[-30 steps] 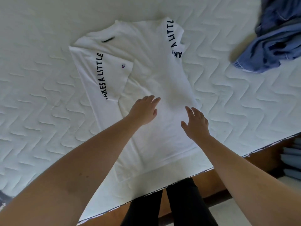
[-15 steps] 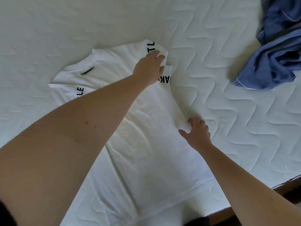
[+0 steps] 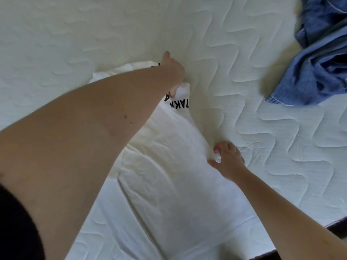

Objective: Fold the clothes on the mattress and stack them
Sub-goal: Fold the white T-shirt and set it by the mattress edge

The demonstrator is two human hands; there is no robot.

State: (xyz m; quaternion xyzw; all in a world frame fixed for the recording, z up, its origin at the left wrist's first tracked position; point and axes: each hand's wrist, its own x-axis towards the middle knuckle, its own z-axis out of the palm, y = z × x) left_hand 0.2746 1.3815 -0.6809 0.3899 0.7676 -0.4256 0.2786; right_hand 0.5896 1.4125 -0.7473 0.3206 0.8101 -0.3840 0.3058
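Note:
A white T-shirt [image 3: 169, 175] with black lettering lies flat on the quilted white mattress [image 3: 244, 53], its hem toward me. My left hand [image 3: 173, 72] reaches across to the shirt's far right shoulder and grips the sleeve there, beside the black letters. At the shirt's right side edge, about halfway down, my right hand [image 3: 228, 160] pinches a fold of the fabric between thumb and fingers. My left forearm hides the collar and the left half of the shirt.
A crumpled blue denim garment [image 3: 319, 59] lies at the right, apart from the shirt. The mattress's near edge and a dark wooden frame [image 3: 336, 229] show at the lower right.
My left hand went from the shirt's middle up to its far right sleeve and closed on it. The right hand slid to the right side edge and pinched it. The view moved closer.

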